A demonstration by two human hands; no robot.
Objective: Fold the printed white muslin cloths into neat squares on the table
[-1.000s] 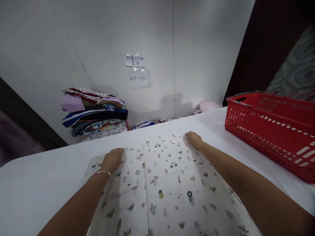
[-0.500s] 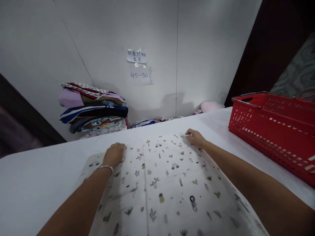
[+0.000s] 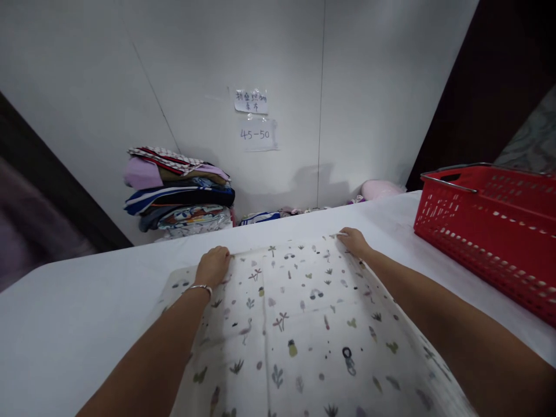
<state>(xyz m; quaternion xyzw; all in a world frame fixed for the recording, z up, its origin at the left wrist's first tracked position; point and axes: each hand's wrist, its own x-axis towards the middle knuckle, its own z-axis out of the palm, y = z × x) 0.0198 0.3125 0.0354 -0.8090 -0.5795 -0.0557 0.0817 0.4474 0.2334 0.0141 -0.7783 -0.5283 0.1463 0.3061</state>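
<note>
A white cloth [image 3: 299,324] printed with small plants and animals lies spread over a white table [image 3: 78,324] in front of me. My left hand [image 3: 212,267], with a thin bracelet at the wrist, has its fingers curled over the cloth's far edge on the left. My right hand [image 3: 354,241] pinches the far right corner of the cloth between closed fingers. Both forearms lie along the cloth's sides.
A red plastic basket [image 3: 490,231] with a metal handle stands on the table's right. A stack of folded fabrics [image 3: 180,194] sits against the white wall behind the table, with more cloths [image 3: 260,218] and a pink item [image 3: 380,188] along the wall. Paper notes [image 3: 254,119] hang above.
My left hand's fingers have curled tighter on the far edge. The view has shifted slightly left, so everything sits a little further right in the picture.
</note>
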